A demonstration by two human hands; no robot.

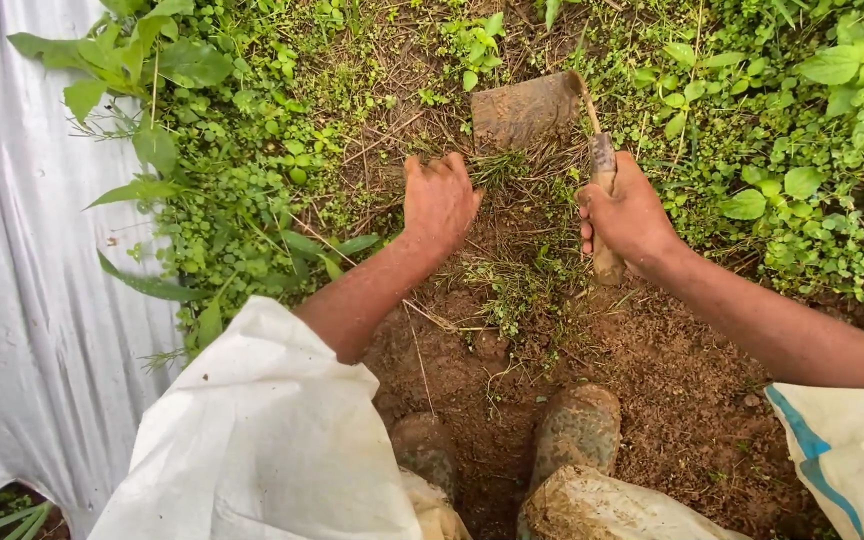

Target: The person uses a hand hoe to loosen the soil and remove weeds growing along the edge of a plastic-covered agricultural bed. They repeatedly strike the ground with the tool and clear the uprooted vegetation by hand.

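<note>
On the far left lies a white plastic sheet (22, 300) over the ground, and beside it grow broad-leaved green plants (142, 60) and a thick carpet of small weeds (242, 200). The left hand (439, 200) is next, pressed down on a tuft of dry grass (502, 170) in the middle of the scene; its fingers are curled down into the stems, so the grip looks closed on the grass, although the fingertips are hidden and I cannot see how firmly. Just beyond this hand, touching the soil, is the flat rusty blade (524, 108) of a short hoe (592, 170). The right hand (627, 215) is wrapped tightly around the wooden handle (607, 262), a fully closed grip, with the handle end coming out below the palm. In the near part, two muddy boots (577, 428) stand on bare brown soil (692, 400), and more leafy weeds (802, 120) fill the right side. The main danger, in my judgement, is the small gap between the blade and the left fingers: a pull toward the body could catch the knuckles. The handle looks dirty and maybe damp, so it could slip or turn. A longer stroke could also reach the boots, and loose soil may give way underfoot.
</note>
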